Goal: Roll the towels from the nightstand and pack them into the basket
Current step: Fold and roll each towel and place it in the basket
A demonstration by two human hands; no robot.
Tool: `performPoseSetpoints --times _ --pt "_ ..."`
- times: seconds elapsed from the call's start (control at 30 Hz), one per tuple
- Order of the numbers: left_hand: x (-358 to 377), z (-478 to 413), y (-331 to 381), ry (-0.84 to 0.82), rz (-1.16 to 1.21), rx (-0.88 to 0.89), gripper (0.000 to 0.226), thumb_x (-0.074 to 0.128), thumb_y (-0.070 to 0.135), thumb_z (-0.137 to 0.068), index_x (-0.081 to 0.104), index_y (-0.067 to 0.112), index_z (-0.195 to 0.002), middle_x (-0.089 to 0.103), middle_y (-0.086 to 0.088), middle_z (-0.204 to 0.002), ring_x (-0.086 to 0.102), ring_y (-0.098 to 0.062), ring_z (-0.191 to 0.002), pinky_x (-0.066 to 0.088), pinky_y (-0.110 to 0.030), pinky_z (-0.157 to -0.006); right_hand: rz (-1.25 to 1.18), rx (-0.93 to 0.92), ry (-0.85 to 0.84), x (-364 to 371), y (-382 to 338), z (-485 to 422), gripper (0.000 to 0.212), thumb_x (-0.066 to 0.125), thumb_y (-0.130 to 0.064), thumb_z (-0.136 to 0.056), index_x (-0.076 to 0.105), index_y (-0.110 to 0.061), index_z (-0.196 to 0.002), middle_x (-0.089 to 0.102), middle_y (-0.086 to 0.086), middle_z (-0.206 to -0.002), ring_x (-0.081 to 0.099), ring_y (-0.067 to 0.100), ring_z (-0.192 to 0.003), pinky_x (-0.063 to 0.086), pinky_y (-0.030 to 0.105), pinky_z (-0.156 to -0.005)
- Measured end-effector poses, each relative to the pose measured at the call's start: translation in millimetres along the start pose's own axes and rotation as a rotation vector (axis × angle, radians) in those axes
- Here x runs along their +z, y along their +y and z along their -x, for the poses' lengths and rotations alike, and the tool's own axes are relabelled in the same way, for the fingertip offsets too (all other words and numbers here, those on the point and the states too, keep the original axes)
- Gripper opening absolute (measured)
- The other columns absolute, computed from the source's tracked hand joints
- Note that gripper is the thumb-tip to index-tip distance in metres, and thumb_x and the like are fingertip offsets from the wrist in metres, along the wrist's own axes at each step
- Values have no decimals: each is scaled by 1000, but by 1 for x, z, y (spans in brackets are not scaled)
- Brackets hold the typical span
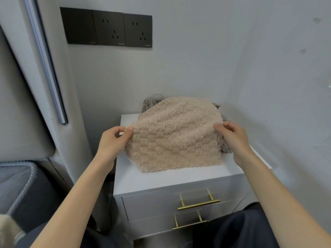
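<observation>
The person's forearms [77, 190] rise from the frame's bottom to the left hand [114, 140] and right hand [234, 138], each pinching a side edge of the beige towel [173, 136] at centre, its hem on the nightstand [179, 178]; so light a pinch might slip, and the grey towel [152, 102] behind could snag.

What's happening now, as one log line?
beige towel: held spread on nightstand | left hand: pinches left edge | right hand: pinches right edge | gray towel: behind

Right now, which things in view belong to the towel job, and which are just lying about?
Job: beige towel, pinched by left hand and right hand; grey towel behind it; nightstand; grey fabric bin, probably the basket.
Lying about: wall sockets; brass drawer handles.
</observation>
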State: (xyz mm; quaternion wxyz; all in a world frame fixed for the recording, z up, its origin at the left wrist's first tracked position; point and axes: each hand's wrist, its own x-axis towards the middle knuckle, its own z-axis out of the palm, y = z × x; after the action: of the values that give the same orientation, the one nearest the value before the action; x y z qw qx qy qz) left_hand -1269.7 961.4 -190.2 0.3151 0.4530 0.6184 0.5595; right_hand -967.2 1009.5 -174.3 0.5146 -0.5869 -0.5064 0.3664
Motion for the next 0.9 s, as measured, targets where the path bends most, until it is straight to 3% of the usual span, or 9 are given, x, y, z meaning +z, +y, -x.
performPoseSetpoints --times 0.1,0.2,0.27,0.33,0.4,0.53,0.63,0.8,0.9 --pt "-8 -2 3 66 100 80 16 59 24 -92 63 11 -82 54 10 -130 54 -7 -111 44 -15 -85 -246 -83 -5 -2 -10 3 17 65 -16 -88 60 -18 -72 65 -20 -84 60 -4 -69 44 12 -56" --pt "-15 2 14 24 338 185 18 56 21 -93 55 15 -77 56 13 -130 55 1 -115 46 -11 -82 -471 -168 -105 -2 -20 9 21 59 -6 -90 51 -17 -73 61 -19 -124 59 -3 -108 48 14 -77" --pt "-22 6 22 7 438 255 17 58 29 -89 57 23 -73 66 13 -106 61 -1 -98 47 -18 -79 -571 -235 -196 -1 -26 15 18 56 -6 -90 51 -18 -77 66 -9 -120 61 9 -110 48 21 -84" --pt "-32 10 31 37 440 291 15 61 40 -82 62 30 -71 65 13 -79 57 -4 -76 45 -21 -70 -670 -264 -236 -1 -31 21 12 58 -11 -89 55 -20 -81 68 -5 -97 63 14 -93 48 29 -82" --pt "-38 14 35 67 457 281 14 63 39 -83 64 29 -75 65 12 -73 57 -5 -71 48 -21 -64 -683 -257 -213 0 -36 26 9 63 -18 -86 59 -24 -82 65 -5 -83 62 13 -81 50 31 -74" --pt "-36 15 24 173 251 97 16 65 37 -87 68 23 -80 68 12 -70 62 -1 -63 52 -16 -57 -446 -142 -59 12 -27 25 5 69 -24 -87 64 -22 -88 70 -4 -82 66 13 -79 55 27 -67" --pt "-35 9 8 141 47 -22 20 64 36 -88 68 17 -81 69 7 -72 63 -2 -61 48 -15 -51 -159 -26 -64 21 -6 14 7 66 -25 -90 65 -18 -91 68 -2 -85 64 14 -78 49 25 -62" --pt "-25 -4 -23 40 -354 -50 14 60 25 -91 67 13 -94 67 -3 -89 60 -19 -84 49 -32 -77 326 -35 -190 32 24 -3 11 59 -23 -93 58 -16 -102 57 -3 -80 52 14 -72 39 27 -65" --pt "-23 -4 -33 -39 -524 -66 16 54 26 -92 68 19 -98 68 0 -91 63 -23 -87 51 -35 -81 437 -100 -196 32 26 -3 9 59 -22 -92 53 -20 -85 50 -7 -67 47 13 -65 38 30 -65"
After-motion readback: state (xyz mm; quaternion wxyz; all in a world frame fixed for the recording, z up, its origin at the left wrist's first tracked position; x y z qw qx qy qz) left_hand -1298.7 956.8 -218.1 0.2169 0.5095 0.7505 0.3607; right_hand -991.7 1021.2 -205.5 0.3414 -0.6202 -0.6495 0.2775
